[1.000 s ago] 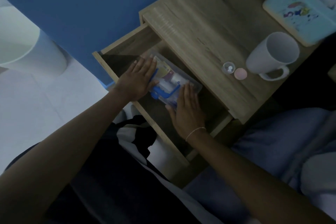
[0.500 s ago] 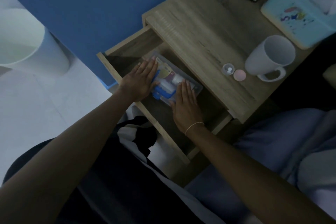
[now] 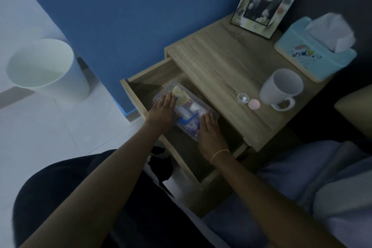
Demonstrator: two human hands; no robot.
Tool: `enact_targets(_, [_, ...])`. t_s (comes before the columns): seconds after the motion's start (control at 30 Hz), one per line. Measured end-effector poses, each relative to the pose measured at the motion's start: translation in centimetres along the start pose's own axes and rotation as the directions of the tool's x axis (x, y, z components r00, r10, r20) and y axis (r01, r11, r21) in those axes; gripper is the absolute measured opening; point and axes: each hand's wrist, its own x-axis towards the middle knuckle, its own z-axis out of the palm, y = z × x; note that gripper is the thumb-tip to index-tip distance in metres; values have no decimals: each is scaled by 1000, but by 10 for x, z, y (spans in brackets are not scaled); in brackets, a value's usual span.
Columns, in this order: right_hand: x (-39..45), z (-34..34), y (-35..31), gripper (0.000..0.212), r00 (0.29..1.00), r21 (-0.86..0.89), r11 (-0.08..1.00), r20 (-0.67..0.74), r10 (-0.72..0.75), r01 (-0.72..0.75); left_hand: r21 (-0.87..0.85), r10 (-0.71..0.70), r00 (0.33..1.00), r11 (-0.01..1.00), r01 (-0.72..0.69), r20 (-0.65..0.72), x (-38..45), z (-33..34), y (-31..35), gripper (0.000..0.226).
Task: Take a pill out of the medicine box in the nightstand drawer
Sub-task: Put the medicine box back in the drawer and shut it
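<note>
A clear plastic medicine box (image 3: 188, 106) with a blue handle and several packets and bottles inside lies in the open wooden nightstand drawer (image 3: 138, 94). My left hand (image 3: 163, 111) rests flat on the box's left end, fingers together. My right hand (image 3: 209, 134) lies flat against its near right end. Both palms press on the lid; neither hand curls around anything. On the nightstand top sit a small clear cap holding a white pill (image 3: 243, 98) and a pink round lid (image 3: 254, 104).
A white mug (image 3: 281, 87), a light blue tissue box (image 3: 314, 54) and a picture frame (image 3: 265, 0) stand on the nightstand top (image 3: 219, 62). A white bin (image 3: 46, 68) stands on the floor at left. Bedding lies at right.
The view has pulled back and tilted up, showing more of the wall and frame. Both hands stay flat on the medicine box in the drawer.
</note>
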Motion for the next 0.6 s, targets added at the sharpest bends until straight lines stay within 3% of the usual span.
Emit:
enact_targets(0.3, [-16,1,-9,70,999,115,993,26,26,-29,-42,43,999,998,-42,33,-2,-3,-11,72])
enact_targets(0.5, [-18,-8,-6,69,1000,72,997,29,-4,2,-7,62,996,998,-62,60,0,-5,-14,72])
enact_targets(0.6, [-18,-20,-5,62,999,61,998,-33,-12,14,11,81,997,997,-81,19,-5,-9,-13,70])
